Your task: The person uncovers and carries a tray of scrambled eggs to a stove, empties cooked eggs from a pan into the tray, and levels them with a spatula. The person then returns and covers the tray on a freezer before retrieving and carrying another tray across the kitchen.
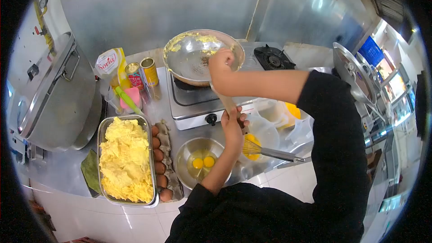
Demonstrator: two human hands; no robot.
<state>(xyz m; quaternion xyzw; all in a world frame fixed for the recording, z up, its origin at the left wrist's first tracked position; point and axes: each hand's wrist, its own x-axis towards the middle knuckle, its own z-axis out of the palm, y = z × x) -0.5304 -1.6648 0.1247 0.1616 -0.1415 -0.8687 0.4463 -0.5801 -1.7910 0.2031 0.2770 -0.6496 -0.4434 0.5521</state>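
A wide metal pan (186,63) sits on the gas stove, with pale yellow residue on its inner wall and a dark spot near its middle. Its light handle (225,101) points toward me, and my left hand (232,123) is closed around the end. Over the right part of the pan, my right hand (221,63) is curled into a grip; what it holds, if anything, is hidden. Below my left hand, a steel bowl (182,157) contains two egg yolks in clear white. A whisk (265,151) rests across a clear bowl (269,130) with yolks.
At left stand a container of yellow mash (126,162), a carton of brown eggs (159,168) and a large lidded pot (67,103). Cans (149,71) and a Sovia pouch (111,65) are beside the stove (180,121). A bare burner (273,58) lies right of the pan.
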